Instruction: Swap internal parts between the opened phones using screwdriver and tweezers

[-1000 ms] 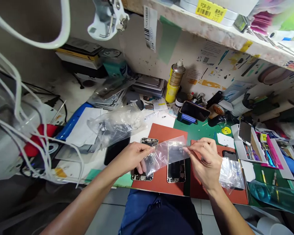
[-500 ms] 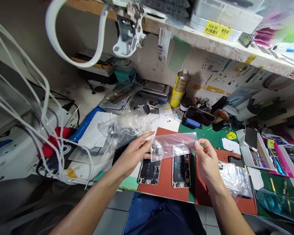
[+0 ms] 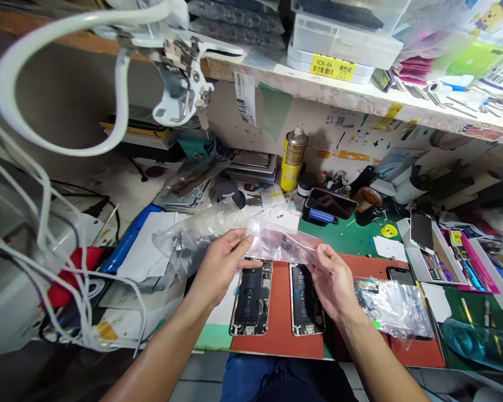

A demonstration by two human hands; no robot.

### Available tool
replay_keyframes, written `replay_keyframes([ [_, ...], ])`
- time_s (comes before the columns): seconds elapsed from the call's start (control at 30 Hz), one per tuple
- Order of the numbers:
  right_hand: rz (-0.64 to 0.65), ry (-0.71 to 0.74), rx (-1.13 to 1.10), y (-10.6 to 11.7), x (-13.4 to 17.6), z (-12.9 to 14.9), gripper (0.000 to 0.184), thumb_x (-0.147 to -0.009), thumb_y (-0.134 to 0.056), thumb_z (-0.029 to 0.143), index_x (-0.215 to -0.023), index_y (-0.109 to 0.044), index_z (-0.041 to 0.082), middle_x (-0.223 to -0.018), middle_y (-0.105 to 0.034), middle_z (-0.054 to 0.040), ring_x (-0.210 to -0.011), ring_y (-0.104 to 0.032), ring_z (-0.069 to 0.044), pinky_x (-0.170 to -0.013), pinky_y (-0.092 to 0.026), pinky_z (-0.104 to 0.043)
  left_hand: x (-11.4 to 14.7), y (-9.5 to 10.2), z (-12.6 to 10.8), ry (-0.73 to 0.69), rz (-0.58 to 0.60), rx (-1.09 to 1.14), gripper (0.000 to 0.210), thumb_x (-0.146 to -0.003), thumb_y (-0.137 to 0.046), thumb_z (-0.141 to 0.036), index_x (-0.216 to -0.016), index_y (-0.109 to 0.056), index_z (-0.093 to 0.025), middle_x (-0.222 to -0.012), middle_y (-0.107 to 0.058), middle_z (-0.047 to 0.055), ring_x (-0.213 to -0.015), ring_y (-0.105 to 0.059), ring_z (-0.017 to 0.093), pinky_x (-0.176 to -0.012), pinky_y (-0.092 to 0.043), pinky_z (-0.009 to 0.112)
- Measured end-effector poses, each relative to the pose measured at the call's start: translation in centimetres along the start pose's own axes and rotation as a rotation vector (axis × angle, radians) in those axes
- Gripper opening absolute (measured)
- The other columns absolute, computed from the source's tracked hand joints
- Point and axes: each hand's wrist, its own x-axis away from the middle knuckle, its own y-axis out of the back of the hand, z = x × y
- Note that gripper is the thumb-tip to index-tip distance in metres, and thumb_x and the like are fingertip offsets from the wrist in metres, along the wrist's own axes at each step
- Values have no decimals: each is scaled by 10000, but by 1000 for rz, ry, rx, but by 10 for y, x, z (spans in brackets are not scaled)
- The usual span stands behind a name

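Observation:
A clear plastic bag (image 3: 272, 241) stretches between my two hands, with a small dark part visible inside it. My left hand (image 3: 230, 254) pinches the bag's left end between thumb and fingers. At the right end, my right hand (image 3: 329, 273) grips the bag's corner. Below the bag lie two opened phones on a red-brown mat (image 3: 281, 312). The left opened phone (image 3: 251, 307) shows its black battery and circuit parts. The right opened phone (image 3: 305, 304) also shows its battery, and my right hand covers part of its right edge.
More clear bags (image 3: 201, 231) lie to the left, and a bagged part (image 3: 394, 307) lies to the right. Behind stand a yellow spray can (image 3: 292, 159) and a propped phone (image 3: 331, 204). A tool tray (image 3: 433, 254) sits at right. A white lamp (image 3: 121, 106) and a shelf (image 3: 318, 89) overhang the bench.
The small dark part inside the bag now shows near the bag's middle instead of its left end. My left thumb has closed on the bag's left end. The whole view has shifted.

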Motion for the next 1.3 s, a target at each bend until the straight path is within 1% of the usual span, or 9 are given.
replay_keyframes([
  [0.17,13,-3,56,-2,-3,3,208,-820,-904,367,-798,-737,245,-920,-725,-2,-896,-668,-183,-988,-555,-344,-8,8,8,31,-5,-14,545,-668,-975,-554,-910,-671,-171,-834,-686,18,-778,-701,196,-646,-717,387],
  [0.3,38,-16,106,0,-9,4,133,-757,-881,313,-844,-814,238,-984,-782,-32,-940,-703,-210,-1007,-578,-385,-12,16,10,37,-20,-24,538,-700,-960,-553,-943,-647,-189,-837,-716,20,-773,-747,213,-687,-714,396],
  [0.43,59,-16,187,4,-17,4,178,-741,-904,327,-886,-858,233,-1071,-827,-66,-965,-734,-236,-965,-613,-419,-15,22,10,55,-16,-40,559,-688,-963,-575,-927,-643,-184,-897,-772,71,-827,-794,254,-700,-710,390],
  [0.6,110,-25,308,6,-25,5,291,-669,-1005,337,-905,-875,229,-922,-830,-35,-816,-724,-180,-796,-623,-318,-17,25,11,77,14,-46,561,-695,-963,-573,-935,-645,-178,-927,-806,104,-843,-815,272,-716,-709,396],
  [0.73,115,-20,374,2,-24,7,369,-592,-1047,337,-894,-866,225,-873,-824,-18,-778,-733,-183,-763,-628,-320,-15,24,7,93,43,24,511,-726,-970,-507,-943,-644,-179,-955,-811,95,-860,-827,292,-690,-699,391],
  [0.83,101,14,391,-1,-21,7,394,-616,-1041,353,-946,-862,232,-910,-827,-7,-788,-738,-172,-796,-625,-317,-8,18,10,119,20,233,455,-744,-976,-434,-977,-671,-190,-1004,-823,72,-934,-827,286,-815,-703,442],
  [0.97,93,42,388,-6,-15,3,385,-672,-1016,378,-997,-855,249,-977,-839,-12,-847,-761,-181,-858,-622,-328,17,-6,28,176,37,528,400,-786,-940,-472,-1010,-744,-205,-1101,-837,88,-1100,-793,281,-1015,-643,472],
  [1.1,145,47,439,-12,-6,2,365,-682,-1016,387,-984,-859,257,-970,-841,-19,-850,-764,-198,-855,-628,-346,38,-35,47,158,114,488,458,-843,-919,-365,-1247,-747,-231,-1271,-809,93,-1236,-753,285,-1115,-585,471],
  [1.3,143,116,595,-12,4,4,219,-869,-876,444,-997,-868,267,-971,-848,-37,-890,-761,-222,-854,-606,-360,43,-48,55,144,107,497,417,-839,-928,-309,-1211,-761,-225,-1209,-825,65,-1186,-774,262,-1120,-595,448],
])
